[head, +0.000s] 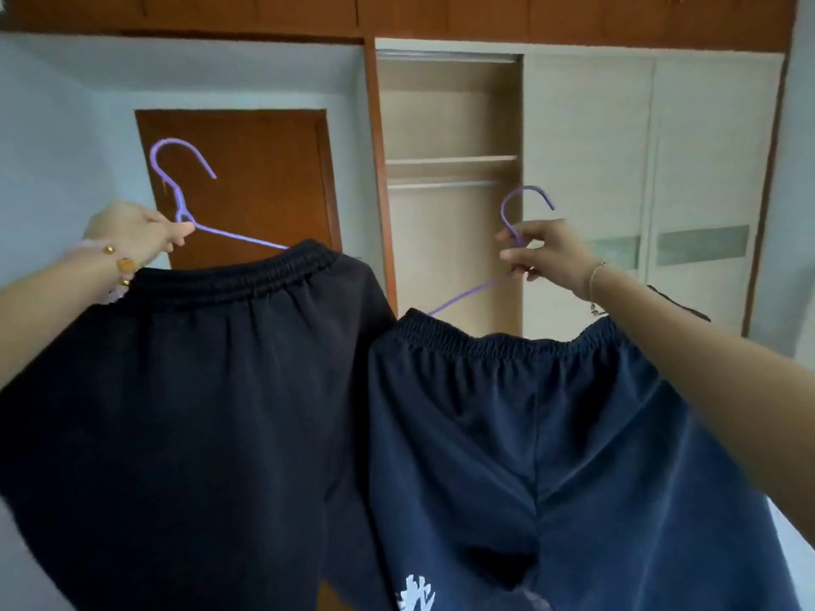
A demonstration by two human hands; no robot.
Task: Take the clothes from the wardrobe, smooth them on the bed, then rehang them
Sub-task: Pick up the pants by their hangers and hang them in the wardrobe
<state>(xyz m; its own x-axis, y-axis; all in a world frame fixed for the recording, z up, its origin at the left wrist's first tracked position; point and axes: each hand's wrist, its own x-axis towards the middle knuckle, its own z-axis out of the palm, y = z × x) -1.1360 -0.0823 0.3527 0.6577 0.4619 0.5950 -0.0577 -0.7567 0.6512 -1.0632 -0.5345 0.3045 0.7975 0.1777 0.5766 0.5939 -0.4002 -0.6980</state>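
Observation:
Black shorts (pixel 185 412) with an elastic waistband hang on a purple hanger (pixel 176 178), held up at the left by my left hand (pixel 136 235), which grips the hanger's neck. Navy shorts (pixel 551 443) with a white print near the hem hang on a second purple hanger (pixel 514 213); my right hand (pixel 547 253) grips it just below the hook. Both garments are raised in front of the open wardrobe (pixel 450 125). Its rail (pixel 445 184) shows bare under a shelf.
A sliding wardrobe door (pixel 652 169) with frosted strips covers the right half. A brown room door (pixel 247 178) stands at the left, beside a pale blue wall. Wooden top cabinets (pixel 441 11) run overhead. The bed is out of view.

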